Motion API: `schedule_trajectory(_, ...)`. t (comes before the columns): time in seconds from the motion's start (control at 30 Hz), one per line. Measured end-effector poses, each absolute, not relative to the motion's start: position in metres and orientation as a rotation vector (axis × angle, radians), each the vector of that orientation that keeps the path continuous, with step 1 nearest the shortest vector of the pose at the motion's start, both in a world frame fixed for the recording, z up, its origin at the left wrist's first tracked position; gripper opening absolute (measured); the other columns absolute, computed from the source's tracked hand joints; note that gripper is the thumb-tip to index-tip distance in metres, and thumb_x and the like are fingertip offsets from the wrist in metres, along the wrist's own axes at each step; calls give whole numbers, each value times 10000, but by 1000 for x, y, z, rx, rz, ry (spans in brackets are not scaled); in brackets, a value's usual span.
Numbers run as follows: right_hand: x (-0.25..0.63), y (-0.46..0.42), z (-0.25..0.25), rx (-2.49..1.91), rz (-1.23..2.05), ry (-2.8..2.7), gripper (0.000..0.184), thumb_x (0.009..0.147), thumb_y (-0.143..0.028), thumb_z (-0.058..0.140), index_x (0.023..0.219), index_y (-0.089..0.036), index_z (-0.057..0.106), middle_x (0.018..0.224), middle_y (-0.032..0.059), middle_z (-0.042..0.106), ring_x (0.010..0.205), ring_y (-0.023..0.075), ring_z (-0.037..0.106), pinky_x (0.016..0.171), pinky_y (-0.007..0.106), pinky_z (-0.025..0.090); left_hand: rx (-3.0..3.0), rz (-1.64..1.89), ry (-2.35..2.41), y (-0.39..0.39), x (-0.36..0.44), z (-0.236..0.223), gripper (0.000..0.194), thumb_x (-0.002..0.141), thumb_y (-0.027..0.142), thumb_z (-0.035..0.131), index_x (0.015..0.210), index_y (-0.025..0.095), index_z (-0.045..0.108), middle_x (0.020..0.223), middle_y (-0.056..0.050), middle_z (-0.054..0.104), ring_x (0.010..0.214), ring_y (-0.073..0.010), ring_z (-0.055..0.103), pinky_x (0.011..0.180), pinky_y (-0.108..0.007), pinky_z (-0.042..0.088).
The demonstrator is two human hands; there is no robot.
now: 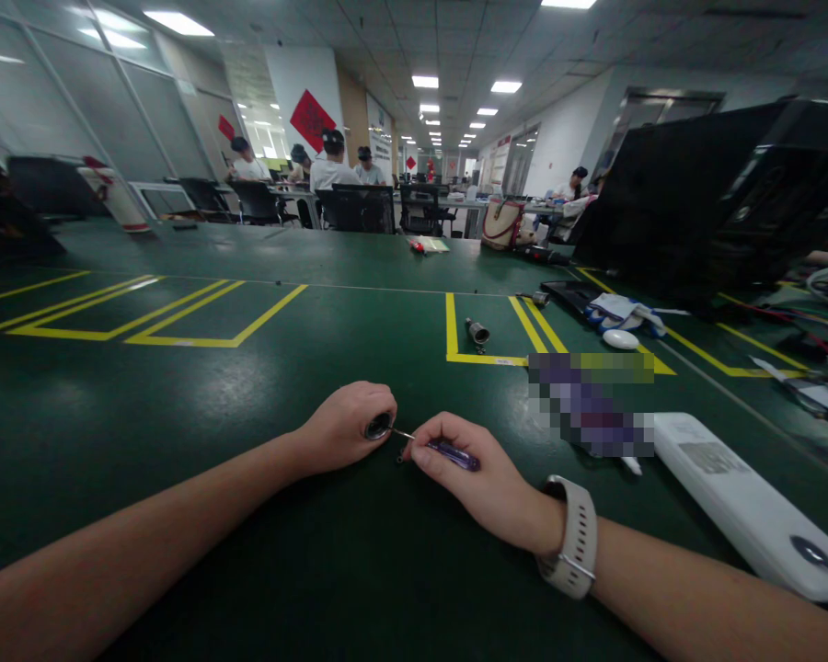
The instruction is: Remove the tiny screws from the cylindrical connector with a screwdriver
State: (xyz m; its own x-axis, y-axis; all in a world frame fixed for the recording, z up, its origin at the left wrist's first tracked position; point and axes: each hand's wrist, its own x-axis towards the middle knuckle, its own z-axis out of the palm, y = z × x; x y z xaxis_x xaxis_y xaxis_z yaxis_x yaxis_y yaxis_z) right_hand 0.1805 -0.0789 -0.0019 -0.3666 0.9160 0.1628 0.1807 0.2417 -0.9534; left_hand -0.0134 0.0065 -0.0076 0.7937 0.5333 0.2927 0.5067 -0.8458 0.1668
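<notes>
My left hand (350, 428) is wrapped round a round metal connector (378, 425), its open end turned to the right. Between the thumb and fingers of my right hand (473, 469) is a screwdriver (459, 455) with a purple see-through handle. Its thin shaft points left, and the tip reaches the connector's open end; whether it touches a screw I cannot tell. On the green table just below the shaft lies a tiny dark part (399, 458). Another metal connector piece (478, 331) lies inside a yellow taped box, with small dark bits beside it.
A long white device (745, 506) lies at the right, near a blurred purple packet (586, 409). Behind are a white oval object (621, 339), gloves (625, 311) and a large black case (704, 193). A white bottle (116, 198) stands far left. People sit at tables beyond.
</notes>
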Motion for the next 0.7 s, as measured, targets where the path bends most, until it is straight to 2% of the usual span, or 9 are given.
schedule_trajectory(0.3,182,-72,-3,-801,1568,-1366,94,828,-246,581,887,-176,601,933,29,663,783,117,575,730,264,445,2733,787,725,7,-15,-7,159,808,181,476,652,178,451,610,21,480,554,-102,467,533,-221,389)
schedule_trajectory(0.53,182,-72,-4,-781,1548,-1411,112,832,-224,575,929,-191,620,997,29,651,826,118,568,765,271,442,2643,828,687,8,-16,-7,169,811,198,507,652,173,455,624,18,487,561,-96,471,529,-214,388)
schedule_trajectory(0.7,182,-73,-7,-850,1416,-1447,132,845,-265,557,930,-191,628,946,29,646,778,127,561,707,267,451,2706,766,765,8,-15,-8,144,802,168,485,660,176,460,625,17,491,571,-107,476,543,-225,386)
